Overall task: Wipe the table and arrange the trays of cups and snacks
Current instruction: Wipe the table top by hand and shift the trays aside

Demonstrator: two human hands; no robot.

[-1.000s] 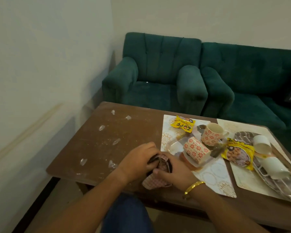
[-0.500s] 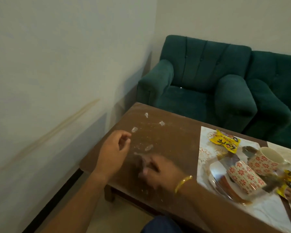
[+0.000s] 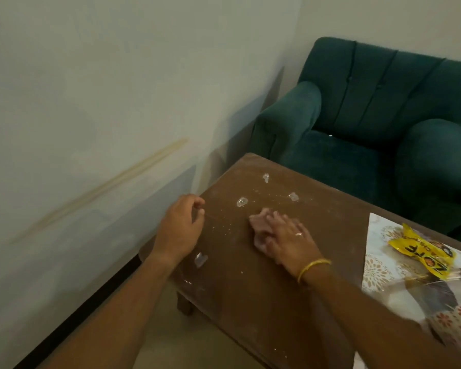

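My right hand (image 3: pixel 288 239) lies flat on a pinkish checked cloth (image 3: pixel 258 225), pressing it onto the brown wooden table (image 3: pixel 250 288) near its left end. My left hand (image 3: pixel 181 227) hovers over the table's left edge with fingers loosely curled and nothing in it. Small clear scraps (image 3: pixel 242 201) and white crumbs dot the wood around the cloth. At the right edge a yellow snack packet (image 3: pixel 421 253) rests on a patterned placemat (image 3: pixel 375 272). A red-flowered cup (image 3: pixel 458 323) lies partly in view on a clear tray, blurred.
A green armchair (image 3: pixel 370 123) stands behind the table's far edge. A pale wall (image 3: pixel 91 129) runs close along the left, with a narrow strip of floor (image 3: pixel 155 339) between it and the table.
The view has swung left. My hands came apart from the cloth near the front edge; my right hand carried it out and further onto the dirty left part of the table, my left hand went to the edge.
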